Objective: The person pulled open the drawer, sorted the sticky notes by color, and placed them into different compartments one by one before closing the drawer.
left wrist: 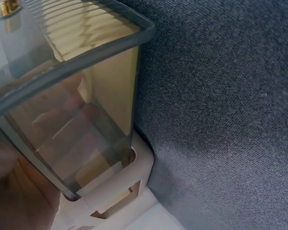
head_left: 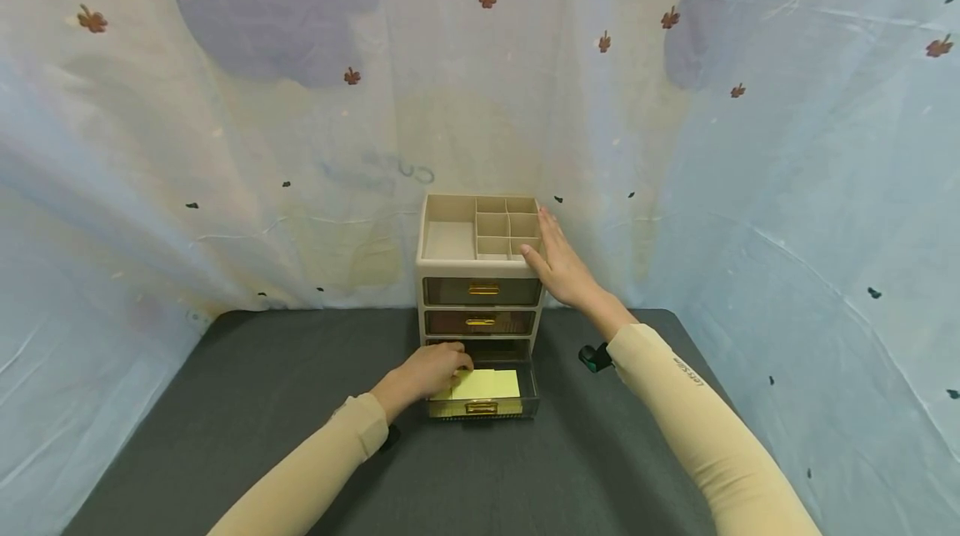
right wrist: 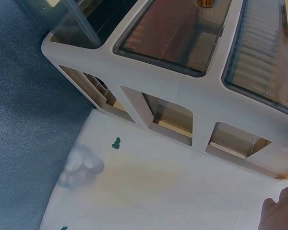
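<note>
A cream desktop drawer organizer (head_left: 480,268) stands on the table with its lowest clear drawer (head_left: 529,386) pulled out. Yellow sticky notes (head_left: 486,384) lie side by side in that drawer. My left hand (head_left: 431,371) reaches over the drawer's left side. Its bent fingers (left wrist: 62,117) show through the smoky wall and pinch yellow paper at the left end, partly hidden by the hand. My right hand (head_left: 562,269) rests against the organizer's upper right edge, fingers straight, thumb over the top rim; only part of it shows in the right wrist view.
Two upper drawers (head_left: 483,292) with gold handles are closed. The divided top tray (head_left: 450,240) holds nothing visible. A patterned curtain (head_left: 480,119) hangs close behind the dark grey table (head_left: 322,386).
</note>
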A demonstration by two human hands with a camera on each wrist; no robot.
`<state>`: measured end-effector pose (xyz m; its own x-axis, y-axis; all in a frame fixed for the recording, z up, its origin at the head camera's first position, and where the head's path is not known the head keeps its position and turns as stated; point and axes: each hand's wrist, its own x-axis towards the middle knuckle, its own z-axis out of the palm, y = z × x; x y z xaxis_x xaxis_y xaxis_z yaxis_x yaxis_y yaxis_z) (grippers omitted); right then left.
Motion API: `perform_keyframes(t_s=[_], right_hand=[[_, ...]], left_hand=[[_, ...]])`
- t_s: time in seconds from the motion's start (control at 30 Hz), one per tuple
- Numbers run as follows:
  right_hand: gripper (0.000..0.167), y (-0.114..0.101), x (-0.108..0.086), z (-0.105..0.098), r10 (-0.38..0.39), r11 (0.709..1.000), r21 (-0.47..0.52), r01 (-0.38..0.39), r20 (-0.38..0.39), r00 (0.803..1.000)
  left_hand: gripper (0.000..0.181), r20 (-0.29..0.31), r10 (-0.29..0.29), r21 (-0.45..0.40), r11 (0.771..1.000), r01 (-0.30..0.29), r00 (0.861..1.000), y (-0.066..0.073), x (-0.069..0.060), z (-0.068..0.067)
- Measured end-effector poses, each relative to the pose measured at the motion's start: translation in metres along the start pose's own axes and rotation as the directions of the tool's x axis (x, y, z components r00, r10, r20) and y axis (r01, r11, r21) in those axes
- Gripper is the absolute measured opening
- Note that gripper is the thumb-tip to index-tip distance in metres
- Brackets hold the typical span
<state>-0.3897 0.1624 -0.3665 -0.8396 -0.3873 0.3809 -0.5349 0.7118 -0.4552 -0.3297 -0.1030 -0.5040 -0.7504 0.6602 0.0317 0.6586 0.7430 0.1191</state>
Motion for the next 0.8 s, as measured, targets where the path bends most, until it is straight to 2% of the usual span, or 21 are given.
perform_keyframes(t_s=[0.4, 0.57, 0.8], right_hand=[[0.077, 0.0, 0.0, 0.0, -0.011, 1.0, 0.006, 0.011, -0.002, 1.0], [0.078, -0.001, 0.0, 0.0, -0.008, 1.0, 0.016, 0.008, 0.002, 1.0], [0.078, -0.001, 0.0, -0.001, -0.005, 1.0, 0.022, 0.005, 0.001, 1.0]], left_hand=[[0.021, 0.006, -0.008, 0.031, 0.999, 0.008, 1.0, 0.004, -0.002, 0.0], [0.012, -0.036, 0.003, 0.02, 1.0, -0.003, 0.999, 0.005, -0.005, -0.001], [0.025, -0.145, -0.015, 0.016, 1.0, 0.017, 0.989, 0.013, -0.014, -0.004]])
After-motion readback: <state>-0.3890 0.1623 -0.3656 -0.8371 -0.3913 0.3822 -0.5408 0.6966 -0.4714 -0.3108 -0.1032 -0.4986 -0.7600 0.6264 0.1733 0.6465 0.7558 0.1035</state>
